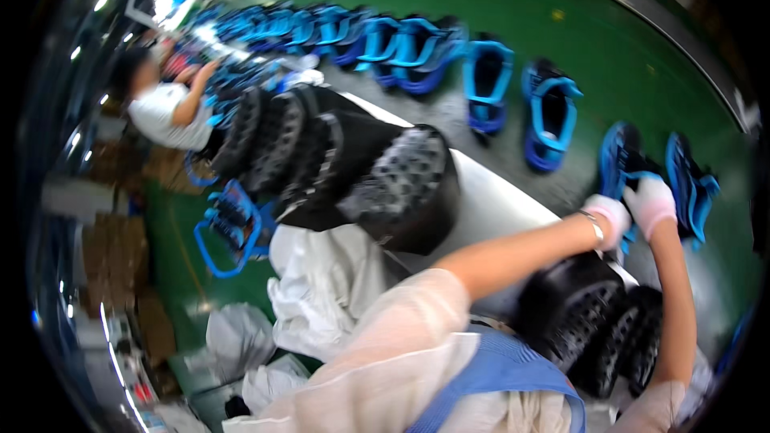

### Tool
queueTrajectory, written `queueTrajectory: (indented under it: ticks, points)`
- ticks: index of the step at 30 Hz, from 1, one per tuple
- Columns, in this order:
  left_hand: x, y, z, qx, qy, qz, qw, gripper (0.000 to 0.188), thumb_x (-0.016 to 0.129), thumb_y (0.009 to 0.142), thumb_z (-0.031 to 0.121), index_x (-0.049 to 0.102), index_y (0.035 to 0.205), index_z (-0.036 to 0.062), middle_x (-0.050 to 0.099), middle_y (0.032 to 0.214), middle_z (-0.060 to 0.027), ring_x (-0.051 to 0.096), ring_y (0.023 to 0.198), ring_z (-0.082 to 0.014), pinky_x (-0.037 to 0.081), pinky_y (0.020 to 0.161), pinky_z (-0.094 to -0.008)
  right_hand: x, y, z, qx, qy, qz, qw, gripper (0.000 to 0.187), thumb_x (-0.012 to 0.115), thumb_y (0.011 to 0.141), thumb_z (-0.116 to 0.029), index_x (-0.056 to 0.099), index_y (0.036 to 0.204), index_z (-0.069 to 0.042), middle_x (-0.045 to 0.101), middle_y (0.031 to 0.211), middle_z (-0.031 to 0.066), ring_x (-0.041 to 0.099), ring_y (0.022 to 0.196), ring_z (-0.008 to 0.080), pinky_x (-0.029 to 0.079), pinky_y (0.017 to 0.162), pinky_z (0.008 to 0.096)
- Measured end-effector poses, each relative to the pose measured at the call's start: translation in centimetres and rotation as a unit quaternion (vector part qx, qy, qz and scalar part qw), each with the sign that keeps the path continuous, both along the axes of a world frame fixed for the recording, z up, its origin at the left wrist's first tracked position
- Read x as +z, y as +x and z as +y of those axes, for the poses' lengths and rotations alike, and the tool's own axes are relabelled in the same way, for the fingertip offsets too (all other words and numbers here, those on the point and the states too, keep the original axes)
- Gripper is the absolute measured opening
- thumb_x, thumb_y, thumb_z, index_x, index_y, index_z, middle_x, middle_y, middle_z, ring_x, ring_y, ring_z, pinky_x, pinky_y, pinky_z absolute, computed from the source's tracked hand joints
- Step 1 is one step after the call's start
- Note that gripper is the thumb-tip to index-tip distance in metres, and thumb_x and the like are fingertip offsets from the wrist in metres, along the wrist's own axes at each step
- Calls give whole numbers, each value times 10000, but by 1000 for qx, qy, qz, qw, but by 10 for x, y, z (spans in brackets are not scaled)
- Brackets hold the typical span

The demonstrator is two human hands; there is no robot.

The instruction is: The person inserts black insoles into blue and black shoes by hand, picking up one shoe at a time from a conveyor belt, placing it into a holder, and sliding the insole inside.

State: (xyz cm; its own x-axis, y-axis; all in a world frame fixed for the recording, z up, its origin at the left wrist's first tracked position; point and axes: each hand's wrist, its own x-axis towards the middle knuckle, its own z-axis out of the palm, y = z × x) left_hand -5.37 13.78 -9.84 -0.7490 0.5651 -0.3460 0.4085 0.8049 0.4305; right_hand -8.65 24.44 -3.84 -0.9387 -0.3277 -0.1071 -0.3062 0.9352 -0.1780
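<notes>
Both hands wear pale gloves and are close together at the right, at the open end of a blue and black shoe upper (616, 152). My left hand (609, 220), with a bracelet on its wrist, is closed at the near end of this upper. Beside it my right hand (651, 202) grips the right edge of the opening. Fingertips are partly hidden and blurred. Just right of the hands lies another blue shoe upper (688, 184). To the left, a shoe with a light blue collar (552, 116) sits apart on the grey belt.
A long row of blue shoes (417, 52) runs to the far left. Black studded soles (401, 176) are piled on the near ledge, with more dark soles (573, 313) below my forearms. At the far left, a co-worker in a white shirt (172, 112) is beside the line.
</notes>
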Motion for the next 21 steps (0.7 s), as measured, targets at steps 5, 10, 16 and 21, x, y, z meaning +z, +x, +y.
queueTrajectory:
  ticks: [5,10,16,21]
  points:
    - [-28,-17,-2,-20,-7,9,1000,327,748,683,266,743,997,173,723,1015,-60,699,924,-257,559,746,-373,-26,-25,-25,-43,123,-90,987,301,637,815,-228,667,1027,-17,649,1033,262,633,930,420,526,798,462]
    - [-6,-27,-14,-16,-31,-20,999,328,752,684,310,748,985,178,723,999,-70,701,908,-253,558,732,-360,-78,-55,-12,-31,91,-1,995,217,558,862,-128,659,1037,-49,651,1044,237,626,946,414,525,799,453]
    - [-10,-23,-20,1,-15,-18,1000,332,752,696,333,754,982,164,725,993,-74,702,905,-253,559,732,-365,-31,-38,-33,-16,111,-38,993,234,551,889,-219,696,973,-56,667,1001,232,639,932,409,525,801,456]
    - [4,-17,-24,0,-26,-13,1000,324,748,701,291,750,983,133,720,1012,-93,699,920,-268,559,747,-361,-4,-28,-48,-37,208,-44,976,343,525,915,-339,725,925,-59,690,955,212,665,912,382,530,813,462]
